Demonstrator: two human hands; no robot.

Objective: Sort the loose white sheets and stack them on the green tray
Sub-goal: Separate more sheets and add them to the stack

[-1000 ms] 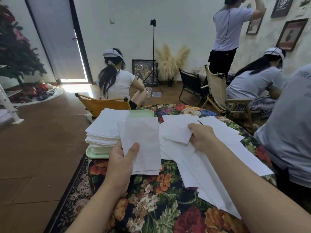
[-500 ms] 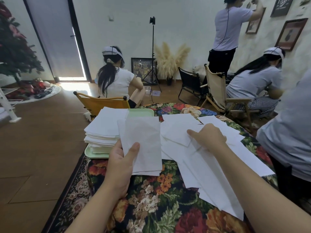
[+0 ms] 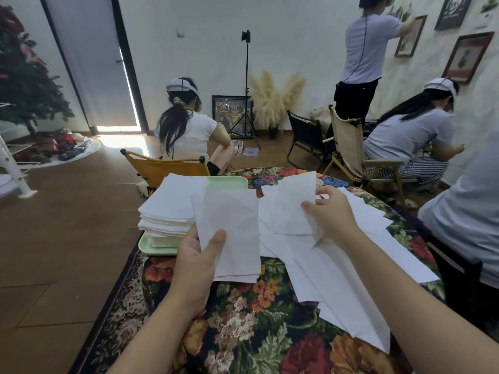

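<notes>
My left hand pinches a small collected bundle of white paper sheets, thumb on top, squaring them. My right hand pinches one loose sheet off the right-hand pile. The pale green plastic tray, far left, carries the sorted stack.

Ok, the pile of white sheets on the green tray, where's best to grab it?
Grip the stack on the tray at its near left corner, from the left: that edge overhangs the green tray, so fingers likely slide under. The left hand and its held sheets cover the right side.
</notes>
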